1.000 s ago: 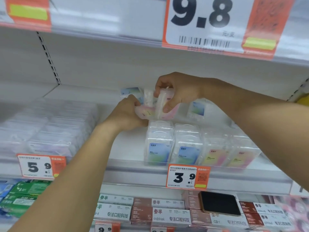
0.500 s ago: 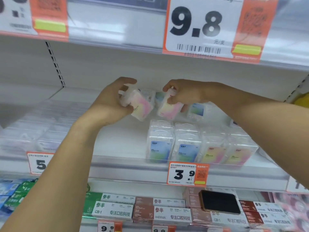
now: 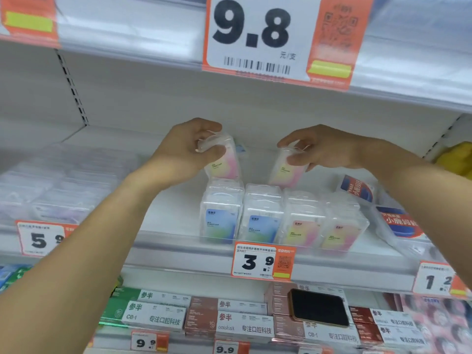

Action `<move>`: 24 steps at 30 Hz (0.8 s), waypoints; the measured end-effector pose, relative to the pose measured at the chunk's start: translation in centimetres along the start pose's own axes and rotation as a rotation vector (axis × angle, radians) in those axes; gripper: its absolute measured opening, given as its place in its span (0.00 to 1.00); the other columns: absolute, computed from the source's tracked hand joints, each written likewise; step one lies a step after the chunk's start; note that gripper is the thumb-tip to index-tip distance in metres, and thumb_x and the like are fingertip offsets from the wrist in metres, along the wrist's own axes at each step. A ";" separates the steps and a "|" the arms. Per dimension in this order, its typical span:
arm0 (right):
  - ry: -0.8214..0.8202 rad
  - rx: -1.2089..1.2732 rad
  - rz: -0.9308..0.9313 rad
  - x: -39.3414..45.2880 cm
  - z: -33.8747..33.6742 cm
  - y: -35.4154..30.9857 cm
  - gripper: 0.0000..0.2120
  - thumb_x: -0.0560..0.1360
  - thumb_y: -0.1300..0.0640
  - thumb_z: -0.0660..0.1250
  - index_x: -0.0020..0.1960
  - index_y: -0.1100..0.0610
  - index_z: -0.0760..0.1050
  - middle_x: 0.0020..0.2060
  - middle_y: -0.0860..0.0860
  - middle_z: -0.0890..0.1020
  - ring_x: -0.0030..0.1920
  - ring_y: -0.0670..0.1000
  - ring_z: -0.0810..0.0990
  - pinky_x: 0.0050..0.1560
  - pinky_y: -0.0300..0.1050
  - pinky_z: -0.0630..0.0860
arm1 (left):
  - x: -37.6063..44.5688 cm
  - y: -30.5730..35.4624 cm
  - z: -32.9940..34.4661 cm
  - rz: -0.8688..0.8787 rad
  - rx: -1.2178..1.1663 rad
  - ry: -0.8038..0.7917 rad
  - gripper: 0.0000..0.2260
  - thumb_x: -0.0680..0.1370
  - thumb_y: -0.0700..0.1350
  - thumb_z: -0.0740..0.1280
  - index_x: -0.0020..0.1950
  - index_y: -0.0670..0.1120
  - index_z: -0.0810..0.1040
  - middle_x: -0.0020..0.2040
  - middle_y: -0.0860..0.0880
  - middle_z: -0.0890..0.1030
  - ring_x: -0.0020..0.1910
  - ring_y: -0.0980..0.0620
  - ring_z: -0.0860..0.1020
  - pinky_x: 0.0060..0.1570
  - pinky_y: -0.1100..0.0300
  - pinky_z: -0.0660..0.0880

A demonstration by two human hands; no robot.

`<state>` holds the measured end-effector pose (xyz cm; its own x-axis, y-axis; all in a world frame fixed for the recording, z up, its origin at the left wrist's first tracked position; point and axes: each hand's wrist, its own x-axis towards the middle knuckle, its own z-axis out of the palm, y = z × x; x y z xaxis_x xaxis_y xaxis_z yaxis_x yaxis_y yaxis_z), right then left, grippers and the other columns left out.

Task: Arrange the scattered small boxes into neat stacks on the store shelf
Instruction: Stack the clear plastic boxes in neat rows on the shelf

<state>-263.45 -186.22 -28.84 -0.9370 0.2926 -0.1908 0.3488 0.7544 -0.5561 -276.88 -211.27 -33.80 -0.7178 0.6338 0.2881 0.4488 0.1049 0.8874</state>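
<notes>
My left hand (image 3: 184,152) grips a small clear box with a pink and yellow label (image 3: 224,164), held upright above the leftmost row of boxes. My right hand (image 3: 321,149) pinches a second pink and yellow box (image 3: 284,172) by its top; it tilts above the middle rows. Below them, rows of the same clear boxes stand at the front of the white shelf (image 3: 178,246): two blue-labelled rows (image 3: 219,223) on the left and two pink-labelled rows (image 3: 304,231) on the right. One more box with a blue label (image 3: 240,149) shows behind my left hand.
Flat clear packs (image 3: 58,190) fill the shelf's left side. Blue and red packs (image 3: 398,223) lie at the right. A 3.9 price tag (image 3: 263,261) hangs on the shelf edge. Toothpaste cartons and a black phone (image 3: 319,310) sit on the shelf below. The upper shelf overhangs closely.
My hands have drawn apart, each with one pink box. The left one has moved its box right and down over the left row; the right one has shifted right.
</notes>
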 end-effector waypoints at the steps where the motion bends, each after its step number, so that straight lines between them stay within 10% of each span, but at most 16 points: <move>1: 0.012 0.018 0.002 -0.8 -0.4 1.0 0.16 0.76 0.58 0.70 0.63 0.48 0.78 0.60 0.57 0.78 0.55 0.58 0.80 0.57 0.50 0.80 | 0.1 0.3 0.1 0.016 0.075 -0.021 0.17 0.74 0.43 0.73 0.63 0.49 0.77 0.59 0.52 0.80 0.56 0.58 0.77 0.52 0.73 0.72; 11: 0.066 0.178 0.078 -4.6 -0.6 7.7 0.17 0.79 0.53 0.67 0.67 0.49 0.76 0.61 0.51 0.80 0.51 0.46 0.81 0.39 0.29 0.78 | 4.9 5.2 5.8 0.038 0.487 -0.315 0.17 0.74 0.47 0.71 0.63 0.50 0.77 0.59 0.54 0.78 0.57 0.57 0.76 0.50 0.68 0.69; 24: 0.010 0.453 0.110 -5.7 -0.1 9.6 0.12 0.79 0.51 0.65 0.59 0.55 0.79 0.52 0.52 0.85 0.52 0.52 0.82 0.51 0.40 0.82 | 6.9 6.1 12.1 -0.136 0.485 -0.684 0.16 0.76 0.52 0.70 0.61 0.47 0.77 0.56 0.51 0.79 0.54 0.51 0.79 0.56 0.54 0.79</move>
<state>-254.75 -180.57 -32.99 -0.8937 0.3642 -0.2620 0.4009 0.3863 -0.8307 -272.65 -196.93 -30.72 -0.3720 0.8993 -0.2298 0.6725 0.4318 0.6010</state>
